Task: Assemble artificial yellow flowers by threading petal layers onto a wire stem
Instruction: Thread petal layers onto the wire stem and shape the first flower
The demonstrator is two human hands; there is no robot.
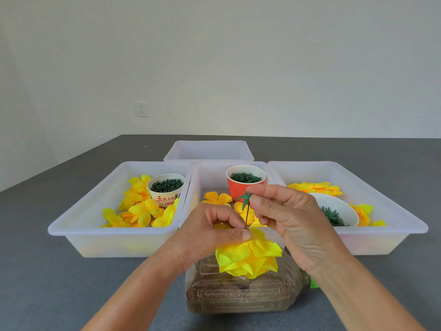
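Note:
A thin dark wire stem [246,215] stands upright at the centre, with stacked yellow petal layers [248,255] threaded on its lower part. My left hand [210,232] pinches the stem and the top of the petals between thumb and forefinger. At the wire's top end sits a green calyx piece [244,199], pinched by the fingertips of my right hand [281,218]. Loose yellow petals [140,209] lie in the left tray.
Three white trays stand side by side: left [78,220], middle [198,177], right [391,211], and a fourth [207,149] behind. A white cup [165,191], a red cup [245,182] and a white bowl [334,209] hold green parts. A plastic bottle of brown grains [238,292] lies under my hands.

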